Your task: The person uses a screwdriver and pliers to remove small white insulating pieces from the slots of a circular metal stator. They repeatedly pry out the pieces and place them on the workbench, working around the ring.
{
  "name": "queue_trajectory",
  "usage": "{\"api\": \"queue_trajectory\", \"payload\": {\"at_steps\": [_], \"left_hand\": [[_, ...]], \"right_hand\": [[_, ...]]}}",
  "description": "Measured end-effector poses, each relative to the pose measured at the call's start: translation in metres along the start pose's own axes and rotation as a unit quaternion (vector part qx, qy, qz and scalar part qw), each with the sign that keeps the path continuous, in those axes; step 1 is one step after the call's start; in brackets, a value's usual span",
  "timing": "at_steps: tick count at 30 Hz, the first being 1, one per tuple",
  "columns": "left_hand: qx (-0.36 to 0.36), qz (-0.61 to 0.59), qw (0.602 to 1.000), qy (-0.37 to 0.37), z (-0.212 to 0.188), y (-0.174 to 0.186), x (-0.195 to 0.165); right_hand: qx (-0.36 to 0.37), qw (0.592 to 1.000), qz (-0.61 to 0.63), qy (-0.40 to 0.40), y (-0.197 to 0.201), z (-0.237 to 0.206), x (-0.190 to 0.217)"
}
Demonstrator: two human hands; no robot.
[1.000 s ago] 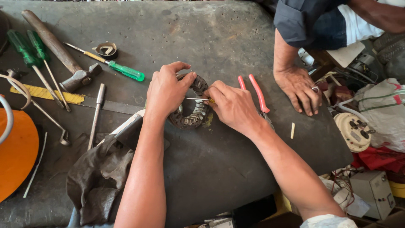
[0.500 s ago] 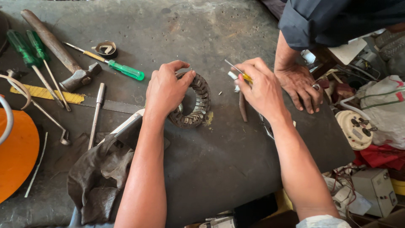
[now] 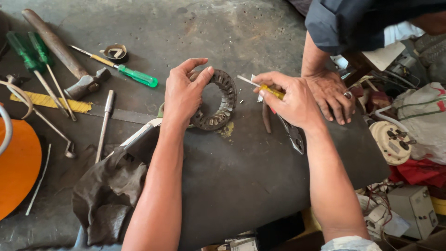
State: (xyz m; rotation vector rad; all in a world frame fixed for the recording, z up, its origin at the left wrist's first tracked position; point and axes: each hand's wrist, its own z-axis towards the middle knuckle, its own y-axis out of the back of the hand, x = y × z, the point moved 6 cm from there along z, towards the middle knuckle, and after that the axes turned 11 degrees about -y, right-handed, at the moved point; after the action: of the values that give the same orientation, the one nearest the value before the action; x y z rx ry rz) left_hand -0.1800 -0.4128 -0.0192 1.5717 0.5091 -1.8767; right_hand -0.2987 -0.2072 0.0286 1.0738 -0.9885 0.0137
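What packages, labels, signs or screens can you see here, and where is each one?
No screens or signs show.
Yellow strip: flat on the bench at left, under the screwdrivers; whether it carries markings cannot be told.
White sack: right edge, bulging, with green and red marks.

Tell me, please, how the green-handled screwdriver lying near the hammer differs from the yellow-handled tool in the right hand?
The green-handled screwdriver lies flat on the bench, untouched; the yellow-handled tool is gripped in the right hand and held above the surface. The green one shows its whole length; the yellow one is mostly hidden by fingers, with only its metal tip and a bit of handle visible. Its tip points toward the metal ring under the left hand. Both have slim metal shafts.
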Motion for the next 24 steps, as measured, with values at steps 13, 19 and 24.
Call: {"api": "queue_trajectory", "payload": {"at_steps": [13,19,24], "left_hand": [[0.000,0.002,1.000,0.010,0.002,0.002,-0.004],[-0.001,0.009,1.000,0.009,0.002,0.002,-0.006],[-0.009,0.017,1.000,0.010,0.001,0.003,-0.005]], "right_hand": [[0.131,0.987,-0.091,0.019,-0.010,-0.005,0.000],[0.127,0.988,-0.084,0.008,-0.011,-0.005,0.005],[0.076,0.989,-0.121,0.030,-0.013,-0.013,0.017]]}}
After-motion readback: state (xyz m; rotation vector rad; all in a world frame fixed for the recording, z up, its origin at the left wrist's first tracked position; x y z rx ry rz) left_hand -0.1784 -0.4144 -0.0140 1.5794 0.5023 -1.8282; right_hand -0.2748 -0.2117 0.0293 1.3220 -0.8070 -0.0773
